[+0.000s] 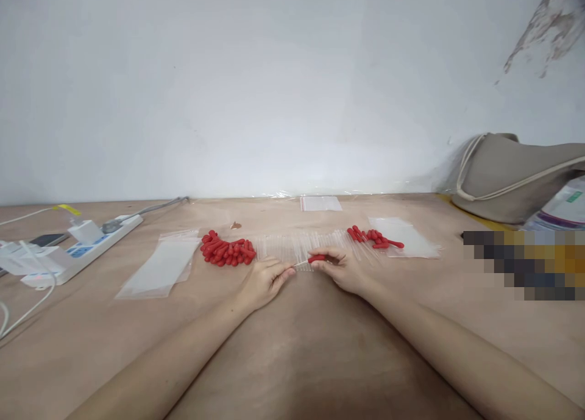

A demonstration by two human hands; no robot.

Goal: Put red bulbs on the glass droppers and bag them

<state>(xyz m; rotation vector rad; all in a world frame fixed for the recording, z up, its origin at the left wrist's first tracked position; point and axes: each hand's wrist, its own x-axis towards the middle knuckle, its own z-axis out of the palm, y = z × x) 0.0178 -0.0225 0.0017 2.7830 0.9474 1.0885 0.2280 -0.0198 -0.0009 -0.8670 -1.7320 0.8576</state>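
Power strip: a white power strip (82, 249) lies at the far left of the wooden surface (292, 347), with a white charger (85, 231) plugged in and a dark phone (48, 239) beside it.
Bags: a small stack of clear plastic bags (159, 267) lies flat, right of the strip.
Loose bulbs: a pile of red bulbs (227, 250) sits just left of the hands.
Left hand: the left hand (265, 280) pinches a thin clear tube (299, 264) at its fingertips.
Tube row: a row of clear tubes (292, 246) lies just behind both hands.
Right hand: the right hand (342, 270) grips a red bulb (317, 259) between thumb and fingers. The bulb meets the end of the tube, low over the surface between the two hands.
Right pile: a smaller red-tipped heap (372, 237) lies beside another clear bag (404, 237).
Far right: a grey cloth bag (512, 176) leans against the wall.
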